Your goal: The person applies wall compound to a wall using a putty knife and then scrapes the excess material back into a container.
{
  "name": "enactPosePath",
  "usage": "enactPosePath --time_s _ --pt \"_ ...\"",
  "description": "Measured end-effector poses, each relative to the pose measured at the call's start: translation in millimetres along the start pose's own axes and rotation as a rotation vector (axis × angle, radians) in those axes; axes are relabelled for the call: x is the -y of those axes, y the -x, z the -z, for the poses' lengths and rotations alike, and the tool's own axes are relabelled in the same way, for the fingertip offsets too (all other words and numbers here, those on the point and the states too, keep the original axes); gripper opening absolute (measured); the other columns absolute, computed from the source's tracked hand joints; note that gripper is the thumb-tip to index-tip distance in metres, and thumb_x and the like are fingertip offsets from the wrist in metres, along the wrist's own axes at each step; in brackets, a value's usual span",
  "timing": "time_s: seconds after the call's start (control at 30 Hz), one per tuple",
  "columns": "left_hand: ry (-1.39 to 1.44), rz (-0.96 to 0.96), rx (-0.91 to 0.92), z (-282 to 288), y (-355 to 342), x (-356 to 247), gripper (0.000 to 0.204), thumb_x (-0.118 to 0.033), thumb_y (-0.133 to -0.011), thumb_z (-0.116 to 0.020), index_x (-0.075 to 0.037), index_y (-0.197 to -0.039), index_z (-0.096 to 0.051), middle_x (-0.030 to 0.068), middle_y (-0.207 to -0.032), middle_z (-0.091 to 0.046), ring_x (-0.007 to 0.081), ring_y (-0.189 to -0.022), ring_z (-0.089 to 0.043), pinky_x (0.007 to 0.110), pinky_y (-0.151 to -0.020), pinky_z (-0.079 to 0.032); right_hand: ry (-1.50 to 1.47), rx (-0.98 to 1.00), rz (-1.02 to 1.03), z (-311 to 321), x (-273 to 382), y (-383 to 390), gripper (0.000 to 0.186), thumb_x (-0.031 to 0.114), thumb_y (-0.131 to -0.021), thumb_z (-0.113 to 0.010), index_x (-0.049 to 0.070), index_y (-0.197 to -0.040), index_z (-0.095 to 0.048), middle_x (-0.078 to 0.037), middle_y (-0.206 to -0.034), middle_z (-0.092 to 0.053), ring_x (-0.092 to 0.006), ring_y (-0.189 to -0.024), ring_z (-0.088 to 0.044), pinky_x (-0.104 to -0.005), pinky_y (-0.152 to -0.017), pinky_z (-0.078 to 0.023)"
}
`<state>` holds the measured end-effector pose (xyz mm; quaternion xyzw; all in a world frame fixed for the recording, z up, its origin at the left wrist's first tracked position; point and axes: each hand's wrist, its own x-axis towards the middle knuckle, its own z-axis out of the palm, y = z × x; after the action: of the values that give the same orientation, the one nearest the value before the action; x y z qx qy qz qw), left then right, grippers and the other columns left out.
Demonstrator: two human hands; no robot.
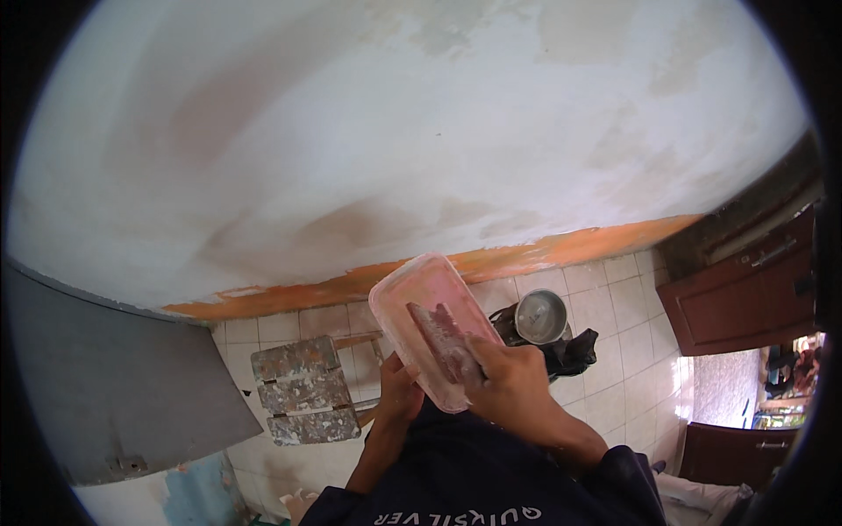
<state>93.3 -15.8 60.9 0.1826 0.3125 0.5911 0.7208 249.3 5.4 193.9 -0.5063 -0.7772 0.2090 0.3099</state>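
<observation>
My left hand [400, 389] grips the lower left edge of a pink rectangular plastic tray [467, 307], which I hold up in front of me, smeared with pale residue. My right hand [513, 377] is closed on a putty scraper [430, 329] with a broad, reddish, residue-coated blade, which lies over the inside of the tray. Its handle is mostly hidden by my fingers. Ahead stands a wall [447, 114] with patchy white and beige coating and a strip of orange paint [579, 244] along its foot.
A paint-spattered wooden step stool [294, 394] stands on tiles [614, 386] at left, beside a grey panel [132, 377]. A metal pot [540, 316] sits by black plastic [574, 355] on the right. Brown double doors [737, 289] stand open to a daylit area at far right.
</observation>
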Motion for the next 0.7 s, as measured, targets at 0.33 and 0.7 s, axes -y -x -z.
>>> enactPosePath --time_s 0.33,0.7 --pt "0.020 0.002 0.036 -0.1 -4.4 1.8 0.060 -0.019 -0.074 -0.070 0.008 -0.121 -0.046 0.0144 -0.116 -0.057 0.0254 -0.106 -0.058 0.038 -0.093 -0.047 0.048 0.022 -0.039 -2.4 -2.7 -1.3 0.029 0.005 -0.066 -0.066 -0.003 -0.093 -0.062 -0.018 -0.062 -0.060 -0.0329 -0.052 -0.060 -0.0388 -0.046 -0.049" --pt "-0.003 0.004 -0.028 -2.1 -6.6 3.4 0.055 -0.017 -0.076 -0.064 0.009 -0.122 -0.046 0.0154 -0.116 -0.057 0.0260 -0.105 -0.058 0.038 -0.093 -0.046 0.041 0.003 -0.020 4.3 -3.6 -3.4 0.031 0.006 -0.067 -0.065 -0.003 -0.097 -0.061 -0.017 -0.060 -0.059 -0.0336 -0.050 -0.059 -0.0392 -0.045 -0.048"
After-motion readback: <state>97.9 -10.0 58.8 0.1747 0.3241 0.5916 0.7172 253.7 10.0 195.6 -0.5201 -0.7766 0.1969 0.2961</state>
